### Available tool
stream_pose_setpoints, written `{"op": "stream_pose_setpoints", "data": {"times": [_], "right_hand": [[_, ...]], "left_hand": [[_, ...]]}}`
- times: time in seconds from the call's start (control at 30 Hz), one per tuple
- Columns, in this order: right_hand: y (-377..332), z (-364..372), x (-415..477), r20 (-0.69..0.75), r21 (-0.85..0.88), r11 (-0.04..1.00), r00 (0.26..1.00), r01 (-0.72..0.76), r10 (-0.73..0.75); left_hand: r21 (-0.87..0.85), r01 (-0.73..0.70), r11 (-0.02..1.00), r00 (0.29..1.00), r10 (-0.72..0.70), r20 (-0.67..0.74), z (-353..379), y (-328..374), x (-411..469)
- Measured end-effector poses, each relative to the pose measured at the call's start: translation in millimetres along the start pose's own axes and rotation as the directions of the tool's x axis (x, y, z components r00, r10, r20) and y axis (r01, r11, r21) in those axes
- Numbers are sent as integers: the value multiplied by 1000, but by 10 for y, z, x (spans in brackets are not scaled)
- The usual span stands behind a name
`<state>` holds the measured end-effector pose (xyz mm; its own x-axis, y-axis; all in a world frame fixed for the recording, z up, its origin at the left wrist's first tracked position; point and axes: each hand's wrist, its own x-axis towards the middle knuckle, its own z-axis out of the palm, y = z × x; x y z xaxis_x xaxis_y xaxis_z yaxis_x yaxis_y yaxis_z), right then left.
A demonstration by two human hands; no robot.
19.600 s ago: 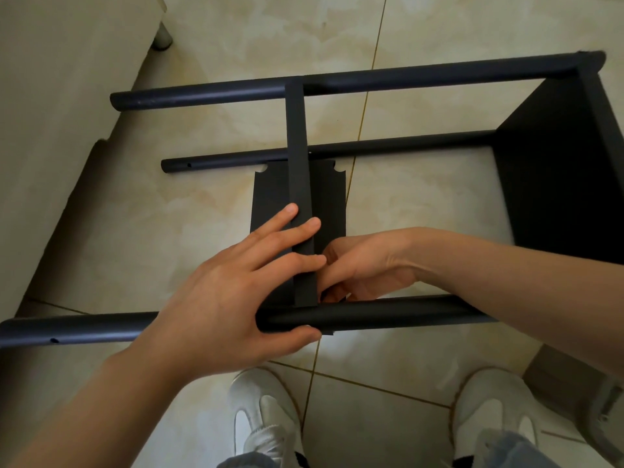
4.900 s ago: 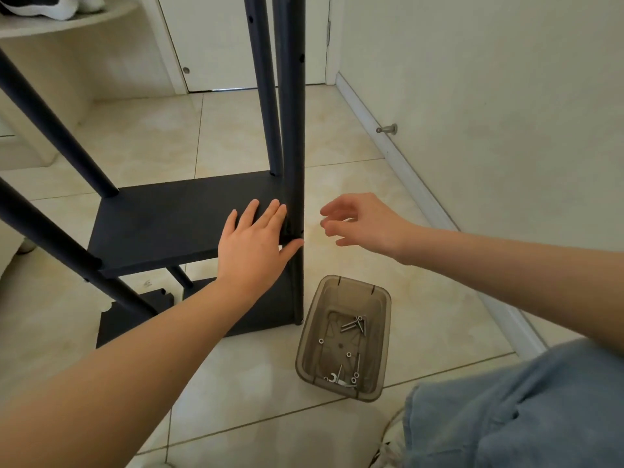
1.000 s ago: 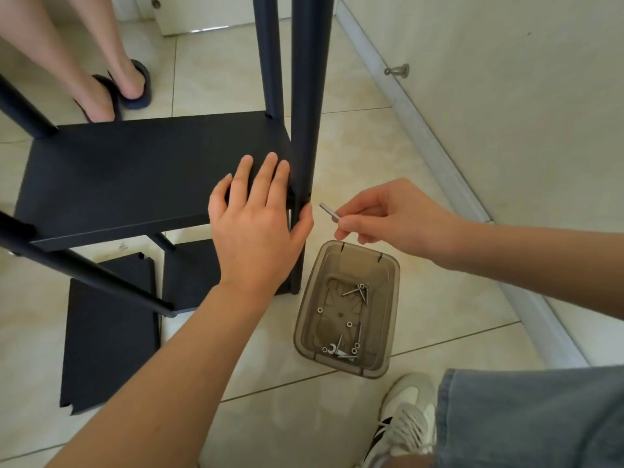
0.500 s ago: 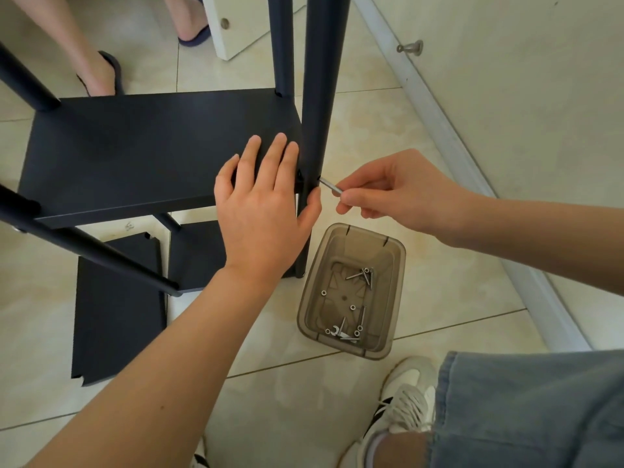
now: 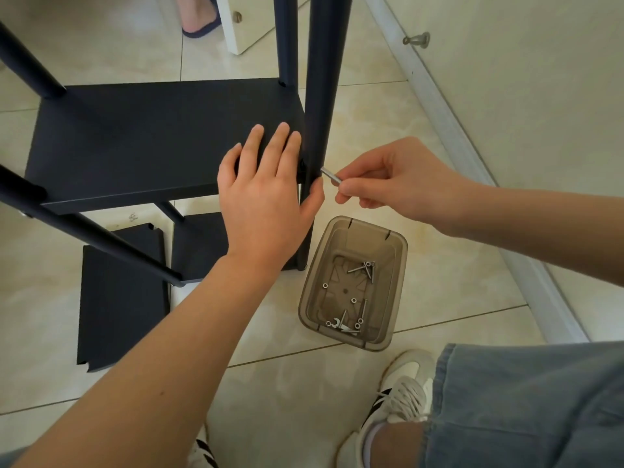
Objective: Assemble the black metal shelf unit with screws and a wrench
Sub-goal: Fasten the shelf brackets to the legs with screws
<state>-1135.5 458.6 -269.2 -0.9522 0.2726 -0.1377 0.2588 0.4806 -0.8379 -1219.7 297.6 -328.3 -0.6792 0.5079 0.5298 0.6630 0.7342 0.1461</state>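
The left hand (image 5: 266, 201) lies flat on the shelf (image 5: 152, 136) corner, thumb against the post (image 5: 320, 96). The right hand (image 5: 388, 180) pinches a screw (image 5: 330, 175) at the post. If the shelf shifts, its hole may misalign and the screw could jam or drop.

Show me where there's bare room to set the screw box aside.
Bare floor lies between the box and the baseboard. The shelf top left of the left hand is bare too. Under the shelf it's crowded with loose panels and legs.
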Motion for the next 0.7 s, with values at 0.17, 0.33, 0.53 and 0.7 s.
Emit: {"op": "stream_pose_setpoints", "data": {"times": [0.17, 0.33, 0.53, 0.7], "right_hand": [[8, -6, 33, -1, -54, 998, 1000, 30, -30], [1, 0, 35, 0, -111, 992, 998, 58, -58], [-83, 3, 38, -19, -280, 953, 992, 118, -128], [-81, 40, 90, -25, -233, 965, 991, 121, -130]], "left_hand": [[-27, 4, 1000, 998, -2, 66, -55, -12, 1], [-109, 32, 994, 992, -18, 128, -126, -28, 16], [-239, 79, 968, 993, -56, 101, -202, -27, -15], [-467, 59, 882, 998, -69, -3, -252, 28, -154]]}}
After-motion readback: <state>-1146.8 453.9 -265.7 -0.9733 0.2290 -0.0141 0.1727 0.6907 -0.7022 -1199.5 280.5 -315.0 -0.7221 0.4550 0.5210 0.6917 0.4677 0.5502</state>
